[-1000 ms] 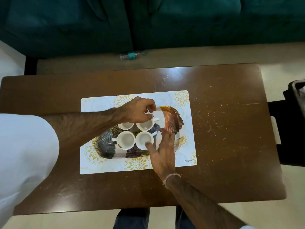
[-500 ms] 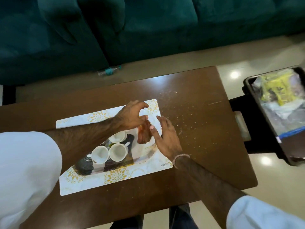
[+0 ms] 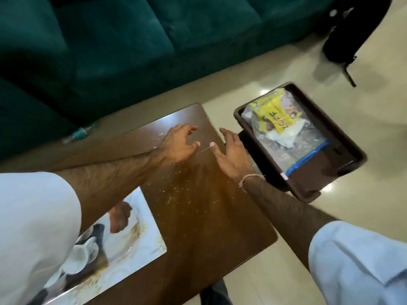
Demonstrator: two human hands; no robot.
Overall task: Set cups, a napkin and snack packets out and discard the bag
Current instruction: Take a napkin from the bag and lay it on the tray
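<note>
The brown bench (image 3: 198,216) bears a placemat (image 3: 141,245) and scattered crumbs (image 3: 176,190); a bottle (image 3: 79,134) lies on the floor (image 3: 275,69).

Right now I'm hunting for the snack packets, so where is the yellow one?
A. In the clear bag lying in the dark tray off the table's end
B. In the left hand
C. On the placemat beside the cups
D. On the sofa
A: the yellow packet shows through the clear bag in the dark tray, and both hands, left and right, are empty over the table.
</note>
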